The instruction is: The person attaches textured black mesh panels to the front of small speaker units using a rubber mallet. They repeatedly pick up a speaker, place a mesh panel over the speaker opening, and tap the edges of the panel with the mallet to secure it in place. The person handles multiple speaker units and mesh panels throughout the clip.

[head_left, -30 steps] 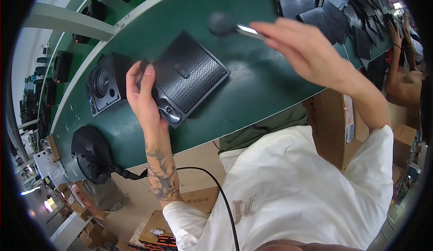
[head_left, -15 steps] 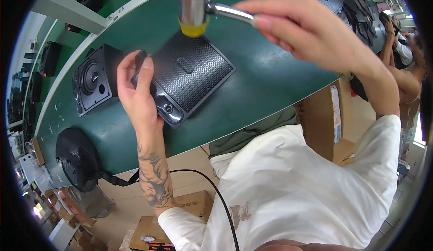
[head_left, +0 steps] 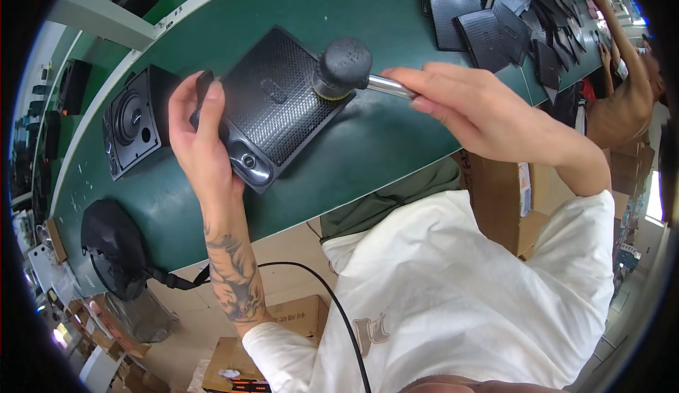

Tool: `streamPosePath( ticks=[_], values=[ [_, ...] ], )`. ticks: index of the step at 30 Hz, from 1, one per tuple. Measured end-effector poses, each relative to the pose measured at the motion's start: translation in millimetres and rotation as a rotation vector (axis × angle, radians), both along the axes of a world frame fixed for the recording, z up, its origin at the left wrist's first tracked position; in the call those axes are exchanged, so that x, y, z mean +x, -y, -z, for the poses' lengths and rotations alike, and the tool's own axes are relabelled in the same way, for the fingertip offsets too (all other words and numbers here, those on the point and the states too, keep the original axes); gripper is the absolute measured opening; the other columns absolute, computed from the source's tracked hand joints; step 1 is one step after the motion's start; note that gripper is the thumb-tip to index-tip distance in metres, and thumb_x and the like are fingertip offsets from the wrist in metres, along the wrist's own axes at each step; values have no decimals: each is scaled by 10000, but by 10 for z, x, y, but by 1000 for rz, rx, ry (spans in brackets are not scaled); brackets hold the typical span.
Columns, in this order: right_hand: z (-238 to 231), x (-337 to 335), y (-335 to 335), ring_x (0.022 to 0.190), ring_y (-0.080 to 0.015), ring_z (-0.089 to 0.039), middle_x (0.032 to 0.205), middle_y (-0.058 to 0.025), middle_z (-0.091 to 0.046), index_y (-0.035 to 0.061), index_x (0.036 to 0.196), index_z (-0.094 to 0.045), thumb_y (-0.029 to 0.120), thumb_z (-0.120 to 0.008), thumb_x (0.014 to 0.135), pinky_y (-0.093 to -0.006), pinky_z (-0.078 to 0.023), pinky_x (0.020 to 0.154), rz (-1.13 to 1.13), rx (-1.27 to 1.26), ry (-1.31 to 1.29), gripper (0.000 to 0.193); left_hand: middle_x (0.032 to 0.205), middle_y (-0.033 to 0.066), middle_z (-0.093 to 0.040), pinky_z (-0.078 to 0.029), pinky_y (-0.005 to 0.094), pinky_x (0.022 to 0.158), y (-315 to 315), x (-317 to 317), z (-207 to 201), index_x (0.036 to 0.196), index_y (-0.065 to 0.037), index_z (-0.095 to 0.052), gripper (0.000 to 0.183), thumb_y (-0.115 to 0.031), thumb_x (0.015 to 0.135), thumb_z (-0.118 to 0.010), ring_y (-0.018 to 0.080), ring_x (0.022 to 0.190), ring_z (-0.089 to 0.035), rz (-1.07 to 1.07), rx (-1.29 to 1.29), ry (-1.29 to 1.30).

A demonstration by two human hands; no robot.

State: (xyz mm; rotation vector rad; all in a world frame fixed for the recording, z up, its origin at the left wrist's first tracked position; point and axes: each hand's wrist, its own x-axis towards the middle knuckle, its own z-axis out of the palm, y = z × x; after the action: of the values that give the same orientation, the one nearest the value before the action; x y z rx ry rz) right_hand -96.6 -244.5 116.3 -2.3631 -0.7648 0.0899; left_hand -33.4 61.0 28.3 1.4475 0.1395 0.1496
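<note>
A black speaker [head_left: 265,103] lies on the green bench with its mesh grille face up. My left hand [head_left: 198,128] is closed round its left side, thumb on the near face and a dark piece between thumb and fingers. My right hand [head_left: 470,103] grips the metal handle of a mallet [head_left: 344,64]. The mallet's black rubber head is over the grille's right edge, its yellow face down at the mesh; whether it touches is hard to tell. Left of my left hand stands a second speaker [head_left: 134,121], its round cone and port uncovered.
Several loose black mesh grilles [head_left: 495,25] are piled at the bench's far right. A black bag [head_left: 117,244] with a strap sits at the near left of the green bench [head_left: 396,138]. Cardboard boxes [head_left: 495,198] stand below the front edge. Another person's arm [head_left: 626,103] shows at right.
The mallet has come down and to the right, from above the speaker's far corner to the grille's right edge. My left hand keeps its hold; the whole view has shifted slightly.
</note>
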Motion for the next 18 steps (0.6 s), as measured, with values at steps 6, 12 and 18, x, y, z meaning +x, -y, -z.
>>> streamPosePath(
  ticks=[6, 12, 18],
  values=[
    [10, -95, 71, 720, -350, -569, 825, -151, -568, 26, 1374, -597, 49, -636, 976, -427, -471, 668, 43, 48, 61, 401, 1149, 79, -640, -463, 275, 951, -29, -1, 41, 1242, 13, -635, 342, -136, 950, -734, 140, 1043, -604, 0, -27, 13],
    [200, -214, -48, 693, -305, -573, 827, -136, -556, 28, 1390, -594, 0, -661, 937, -416, -472, 618, 7, -4, 30, 458, 1128, 61, -640, -466, 260, 928, -33, 17, 57, 1230, 7, -626, 312, -99, 954, -728, 125, 1027, -602, 21, -74, 22],
    [-6, -139, -245, 680, -311, -590, 834, -123, -570, 40, 1366, -615, 10, -692, 914, -428, -482, 597, -70, 44, 58, 460, 1163, 66, -643, -468, 267, 931, -37, 0, 25, 1242, 18, -610, 334, -93, 949, -726, 130, 1050, -602, 19, -64, 11]
  ],
)
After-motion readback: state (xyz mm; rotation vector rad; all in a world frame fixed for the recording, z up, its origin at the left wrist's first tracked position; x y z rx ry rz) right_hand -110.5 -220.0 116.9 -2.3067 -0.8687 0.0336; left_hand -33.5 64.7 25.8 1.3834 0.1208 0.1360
